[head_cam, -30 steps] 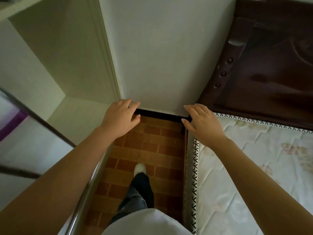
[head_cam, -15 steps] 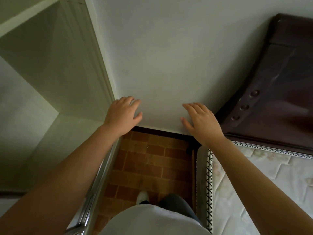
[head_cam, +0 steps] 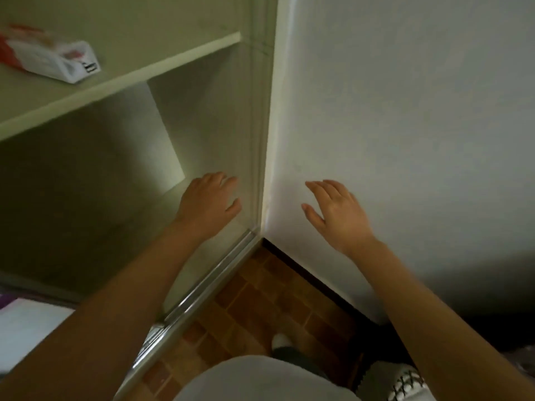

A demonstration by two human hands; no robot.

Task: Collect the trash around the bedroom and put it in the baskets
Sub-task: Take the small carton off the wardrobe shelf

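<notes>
A crumpled red and white package (head_cam: 50, 57) lies on the upper shelf (head_cam: 121, 79) of an open pale green wardrobe at the top left. My left hand (head_cam: 210, 202) hangs empty in front of the lower wardrobe compartment, fingers loosely curled. My right hand (head_cam: 337, 212) is held out in front of the white wall (head_cam: 405, 125), fingers spread, holding nothing. Both hands are well below and to the right of the package. No basket is in view.
A metal sliding-door track (head_cam: 202, 287) runs along the wardrobe's bottom edge. Brown brick-pattern floor (head_cam: 260, 311) fills the narrow gap between wardrobe and wall. A mattress corner (head_cam: 405, 383) shows at the bottom right. My foot (head_cam: 282, 341) stands on the floor.
The view has swung left and upward: the bed and headboard have left the frame and the wardrobe shelf with the package has come into sight. Both hands stay empty.
</notes>
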